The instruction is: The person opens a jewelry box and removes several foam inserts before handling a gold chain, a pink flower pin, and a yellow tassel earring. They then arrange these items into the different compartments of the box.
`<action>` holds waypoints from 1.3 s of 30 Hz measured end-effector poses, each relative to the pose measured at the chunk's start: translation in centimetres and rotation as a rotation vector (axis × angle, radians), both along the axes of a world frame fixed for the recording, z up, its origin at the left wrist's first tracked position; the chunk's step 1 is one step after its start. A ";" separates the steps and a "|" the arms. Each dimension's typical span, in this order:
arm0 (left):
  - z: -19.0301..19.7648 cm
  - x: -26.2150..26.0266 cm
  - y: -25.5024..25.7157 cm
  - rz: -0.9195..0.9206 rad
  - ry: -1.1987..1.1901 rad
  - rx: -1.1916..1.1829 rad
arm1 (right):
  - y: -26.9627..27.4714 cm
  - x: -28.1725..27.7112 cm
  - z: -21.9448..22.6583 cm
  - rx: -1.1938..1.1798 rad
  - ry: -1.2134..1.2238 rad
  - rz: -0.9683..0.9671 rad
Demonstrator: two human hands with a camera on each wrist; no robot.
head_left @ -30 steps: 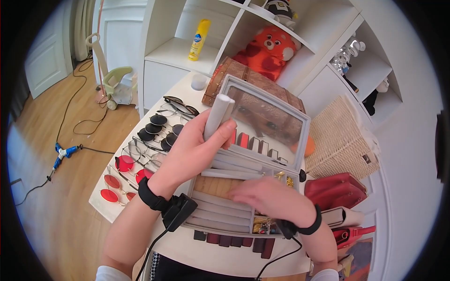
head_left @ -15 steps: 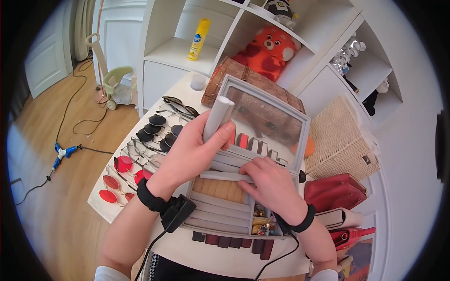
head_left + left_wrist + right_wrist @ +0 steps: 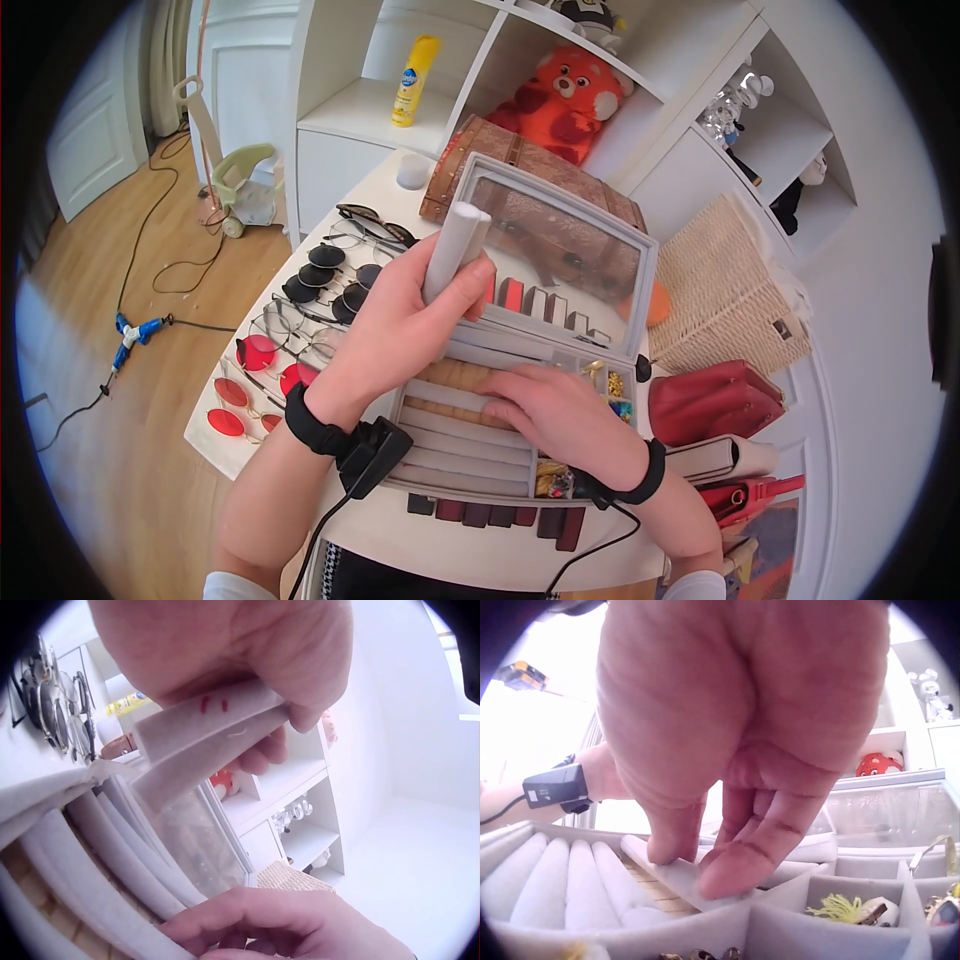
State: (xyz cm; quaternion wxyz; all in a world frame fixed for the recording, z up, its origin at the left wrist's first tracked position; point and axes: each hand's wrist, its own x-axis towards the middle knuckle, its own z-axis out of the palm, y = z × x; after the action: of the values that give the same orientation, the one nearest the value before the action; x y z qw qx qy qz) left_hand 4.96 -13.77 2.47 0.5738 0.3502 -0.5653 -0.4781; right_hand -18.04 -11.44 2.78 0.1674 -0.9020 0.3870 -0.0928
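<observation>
Rolls, head view: two pale rolls (image 3: 456, 248), side by side and tilted up, above the far left corner of the open box (image 3: 460, 490); box sits by the table's near edge.
Left hand (image 3: 395, 325): grips both rolls low down, thumb across them; upper ends free.
Right hand (image 3: 575, 415): inside the box, fingertips at a third roll (image 3: 447, 395), tan floor (image 3: 452, 374) showing on both sides of it.
Lid (image 3: 565, 250): raised at the box's far edge, clear pane in a pale frame.
Eyewear (image 3: 320, 265): rows along the table's left edge.

Left wrist view: rolls lie together in the curled left hand; two short red marks (image 3: 214, 705) on one. Nap looks matt, velvety; probably light, padded, little slip. Mid-length looks a fair hold; a hard squeeze might dent the padding.

Right wrist view: thumb and finger pinch the third roll near its end, beside the compartment wall. Likely soft-skinned with a firmer core; best taken by the end, straight up, neighbours being close.
Trinkets: yellow tassel (image 3: 838, 909) in the next compartment; small pieces look more fragile than the rolls, easily snagged.
</observation>
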 end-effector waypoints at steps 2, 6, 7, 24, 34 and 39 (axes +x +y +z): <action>-0.1 0.0 0.0 0.006 -0.002 0.009 | 0.2 0.5 0.2 -0.130 0.167 0.044; -0.4 0.2 -0.3 0.007 -0.001 -0.012 | 0.4 0.8 0.3 -0.162 0.159 0.041; -0.4 0.2 -0.3 0.003 0.002 -0.012 | 0.3 0.7 0.3 -0.161 0.162 0.067; -0.4 0.3 -0.2 0.004 0.006 0.006 | -1.5 0.7 1.9 0.156 0.224 0.066; -0.5 0.1 -0.3 0.005 -0.026 0.006 | -0.5 4.7 0.6 0.099 0.068 -0.028; -0.5 0.3 -0.4 0.014 -0.039 0.019 | -1.0 6.1 -1.2 0.021 -0.016 -0.004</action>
State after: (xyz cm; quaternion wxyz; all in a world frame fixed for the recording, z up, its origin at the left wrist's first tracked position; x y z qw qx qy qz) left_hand 5.28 -14.15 2.00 0.5627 0.3690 -0.5692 -0.4725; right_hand -11.96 -12.40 1.62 0.1798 -0.8987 0.3883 -0.0961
